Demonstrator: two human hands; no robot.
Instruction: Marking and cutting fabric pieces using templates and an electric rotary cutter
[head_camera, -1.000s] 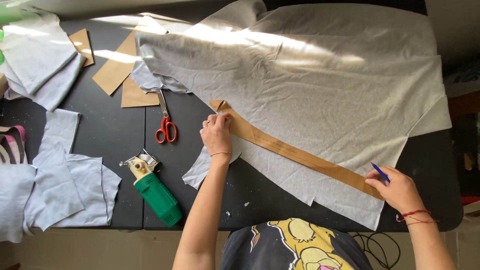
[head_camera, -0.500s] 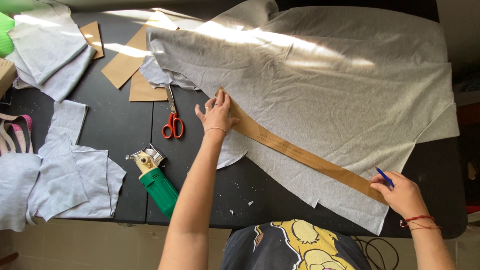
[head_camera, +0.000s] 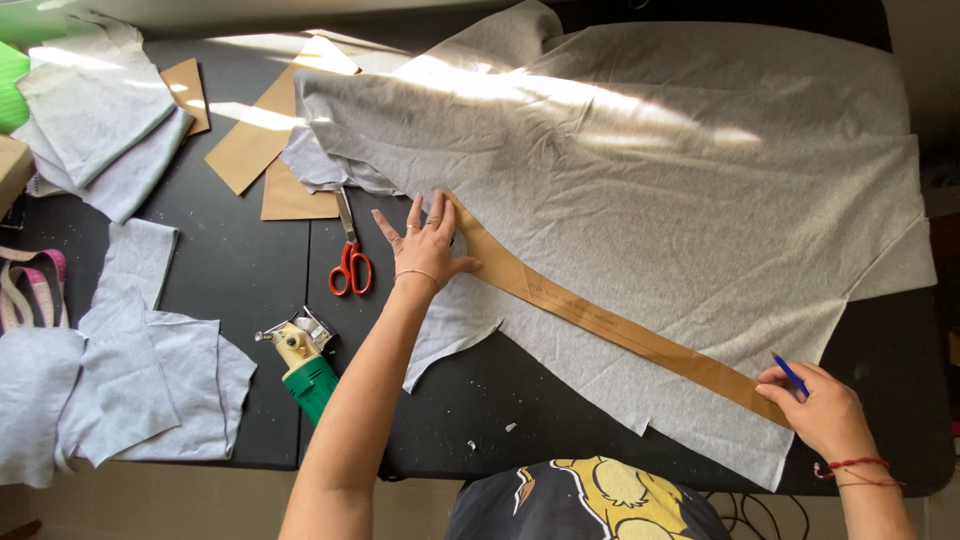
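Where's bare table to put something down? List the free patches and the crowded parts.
Free: the dark strip between the scissors and the cut grey pieces at left; the near edge between the green cutter and the grey fabric's lower hem. Crowded: centre and right under fabric, where left hand and right hand pin the brown strip.

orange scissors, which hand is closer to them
Left. The left hand lies flat on the grey fabric just beside the orange scissors. The right hand, holding a blue pen, is far across the table.
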